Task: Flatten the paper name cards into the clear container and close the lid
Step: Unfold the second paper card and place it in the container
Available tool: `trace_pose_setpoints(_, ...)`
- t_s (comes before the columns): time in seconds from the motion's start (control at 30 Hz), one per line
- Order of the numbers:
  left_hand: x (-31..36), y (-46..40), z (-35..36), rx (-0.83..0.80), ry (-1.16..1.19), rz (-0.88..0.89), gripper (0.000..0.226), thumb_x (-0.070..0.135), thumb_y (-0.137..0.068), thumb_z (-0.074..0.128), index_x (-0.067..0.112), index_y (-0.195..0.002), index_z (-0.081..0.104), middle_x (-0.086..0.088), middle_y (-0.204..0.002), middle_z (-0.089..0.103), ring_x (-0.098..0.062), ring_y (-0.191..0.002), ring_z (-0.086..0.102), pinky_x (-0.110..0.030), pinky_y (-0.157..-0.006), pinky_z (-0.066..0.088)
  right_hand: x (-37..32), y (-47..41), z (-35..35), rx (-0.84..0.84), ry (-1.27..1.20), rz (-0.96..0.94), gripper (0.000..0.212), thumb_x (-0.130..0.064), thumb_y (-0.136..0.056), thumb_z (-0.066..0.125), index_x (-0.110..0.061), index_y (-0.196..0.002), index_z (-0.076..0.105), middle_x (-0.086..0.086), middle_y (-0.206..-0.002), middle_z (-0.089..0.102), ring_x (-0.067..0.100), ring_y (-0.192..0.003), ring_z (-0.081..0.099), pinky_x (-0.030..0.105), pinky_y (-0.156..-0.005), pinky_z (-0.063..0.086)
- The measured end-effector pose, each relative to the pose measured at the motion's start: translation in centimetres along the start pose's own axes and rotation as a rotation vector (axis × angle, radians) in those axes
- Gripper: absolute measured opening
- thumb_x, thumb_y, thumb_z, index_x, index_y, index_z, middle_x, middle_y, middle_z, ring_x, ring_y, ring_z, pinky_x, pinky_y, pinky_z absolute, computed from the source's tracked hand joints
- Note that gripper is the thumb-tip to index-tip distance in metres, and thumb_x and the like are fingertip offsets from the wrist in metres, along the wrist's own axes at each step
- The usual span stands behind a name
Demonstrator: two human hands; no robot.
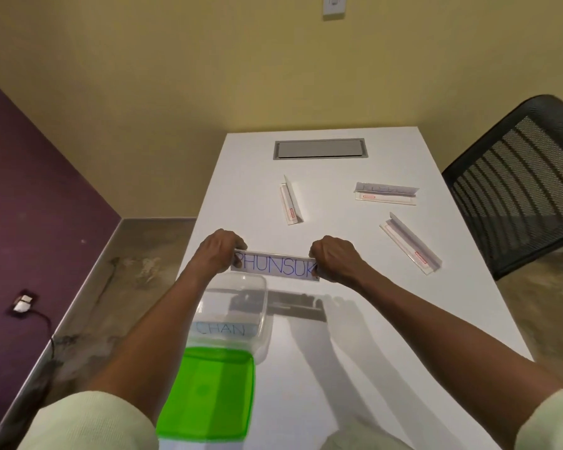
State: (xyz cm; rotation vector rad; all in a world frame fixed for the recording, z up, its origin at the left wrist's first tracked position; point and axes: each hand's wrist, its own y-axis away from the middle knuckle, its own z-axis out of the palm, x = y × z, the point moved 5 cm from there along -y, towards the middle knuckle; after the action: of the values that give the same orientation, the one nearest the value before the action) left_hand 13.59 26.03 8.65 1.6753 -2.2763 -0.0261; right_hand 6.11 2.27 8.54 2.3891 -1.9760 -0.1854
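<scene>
I'm flattening the name card (275, 267), left hand (220, 251) and right hand (333, 259) pinching its ends; next, lower it toward six o'clock into the clear container (264, 306).

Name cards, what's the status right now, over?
Left hand and right hand grip held name card by its ends. Clear container open, one card inside; green lid off. Three folded cards wait.

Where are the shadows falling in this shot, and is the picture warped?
Head view: the arms and held name card cast dark shadows on the white table, toward the camera, so light comes from above and ahead; wide-angle warp splays the table edges.
</scene>
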Motion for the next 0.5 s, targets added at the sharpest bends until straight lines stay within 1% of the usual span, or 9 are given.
trace_pose_setpoints(0.03, -0.6, 0.4, -0.2, -0.001, -0.01, 0.004, 0.036, 0.004, -0.074, 0.073, 0.019, -0.106, 0.072, -0.002, -0.096, 0.075, -0.023, -0.098, 0.064, -0.031, -0.076, 0.05, -0.8, 0.1, 0.0, 0.0, -0.005, -0.002, 0.025, -0.02, -0.076, 0.069, -0.008, -0.098, 0.065, 0.013, -0.093, 0.065, 0.034, -0.082, 0.063, 0.028, -0.058, 0.038)
trace_pose_setpoints(0.1, -1.8, 1.3, -0.4, -0.001, -0.021, -0.002, 0.037, 0.005, -0.07, 0.079, 0.017, -0.105, 0.072, -0.004, -0.097, 0.074, -0.024, -0.095, 0.066, -0.035, -0.08, 0.054, -2.5, 0.1, 0.1, 0.002, -0.012, -0.012, 0.02, -0.017, -0.075, 0.067, -0.006, -0.092, 0.064, 0.014, -0.09, 0.065, 0.034, -0.079, 0.062, 0.029, -0.057, 0.036)
trace_pose_setpoints(0.17, -3.1, 2.0, -0.4, -0.006, -0.024, -0.033, 0.039, 0.005, -0.071, 0.08, 0.016, -0.107, 0.071, -0.003, -0.097, 0.074, -0.021, -0.094, 0.067, -0.034, -0.081, 0.055, -4.1, 0.1, 0.2, 0.012, -0.016, -0.027, 0.016, -0.014, -0.075, 0.066, -0.006, -0.088, 0.063, 0.014, -0.088, 0.064, 0.035, -0.077, 0.062, 0.029, -0.056, 0.034)
trace_pose_setpoints(0.27, -5.0, 3.0, -0.4, 0.002, -0.017, -0.065, 0.041, 0.007, -0.07, 0.082, 0.017, -0.108, 0.071, -0.007, -0.106, 0.071, -0.024, -0.097, 0.066, -0.037, -0.084, 0.055, -6.0, -0.1, 0.5, 0.041, -0.04, -0.049, 0.018, -0.011, -0.075, 0.063, -0.004, -0.092, 0.063, 0.016, -0.089, 0.063, 0.036, -0.078, 0.06, 0.029, -0.057, 0.032)
trace_pose_setpoints(0.33, -6.0, 3.8, -0.5, 0.001, -0.039, -0.08, 0.04, 0.009, -0.07, 0.082, 0.018, -0.107, 0.071, -0.009, -0.107, 0.07, -0.026, -0.097, 0.066, -0.039, -0.083, 0.056, -7.3, -0.3, 0.7, 0.042, -0.056, -0.07, 0.018, -0.009, -0.075, 0.063, -0.003, -0.092, 0.063, 0.017, -0.09, 0.062, 0.036, -0.079, 0.06, 0.029, -0.058, 0.031)
trace_pose_setpoints(0.47, -8.1, 4.6, -0.4, -0.018, -0.082, -0.093, 0.04, 0.01, -0.068, 0.084, 0.016, -0.106, 0.072, -0.011, -0.105, 0.071, -0.026, -0.091, 0.067, -0.039, -0.08, 0.057, -9.9, -0.9, 1.0, 0.043, -0.067, -0.104, 0.009, -0.006, -0.074, 0.062, -0.003, -0.082, 0.06, 0.018, -0.085, 0.062, 0.034, -0.071, 0.056, 0.028, -0.057, 0.028)
trace_pose_setpoints(0.5, -8.5, 4.8, -0.4, -0.02, -0.096, -0.097, 0.039, 0.011, -0.068, 0.084, 0.016, -0.105, 0.072, -0.01, -0.104, 0.072, -0.026, -0.089, 0.067, -0.039, -0.078, 0.058, -10.4, -1.0, 1.1, 0.046, -0.069, -0.114, 0.007, -0.006, -0.075, 0.062, -0.003, -0.081, 0.059, 0.019, -0.084, 0.062, 0.034, -0.072, 0.056, 0.028, -0.057, 0.027)
